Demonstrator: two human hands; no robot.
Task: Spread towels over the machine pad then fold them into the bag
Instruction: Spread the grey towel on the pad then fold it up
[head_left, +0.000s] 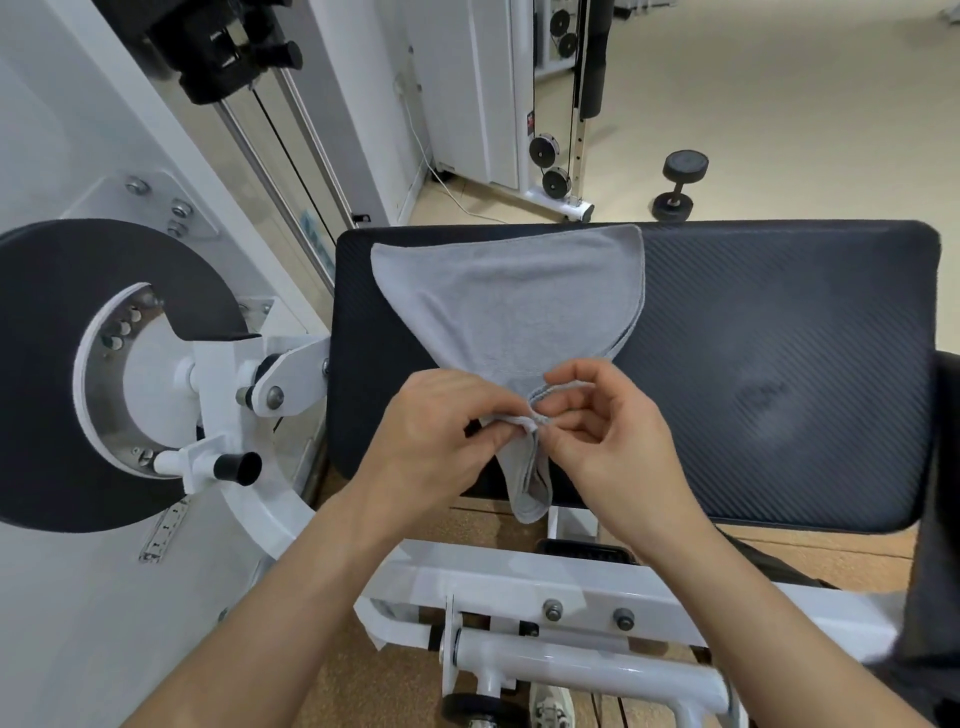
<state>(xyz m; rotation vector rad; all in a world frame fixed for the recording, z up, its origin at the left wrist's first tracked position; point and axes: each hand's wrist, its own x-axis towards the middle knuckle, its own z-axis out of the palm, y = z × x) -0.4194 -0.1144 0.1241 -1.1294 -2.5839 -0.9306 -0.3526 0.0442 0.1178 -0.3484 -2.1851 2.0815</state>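
Left grip (441, 426) and right grip (608, 431) pinch the towel (509, 312) at its bunched hem, best drawn apart along the near edge of the machine pad (753, 338).

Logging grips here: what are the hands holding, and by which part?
The left hand and right hand pinch the grey towel at its gathered near edge.

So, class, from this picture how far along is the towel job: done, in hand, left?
Done: one grey towel lies on the black pad, far edge flat. In hand: the left hand and right hand pinch its near edge together, bunched, with one end hanging off the pad. Left: finishing the fold and bagging, neither yet done.
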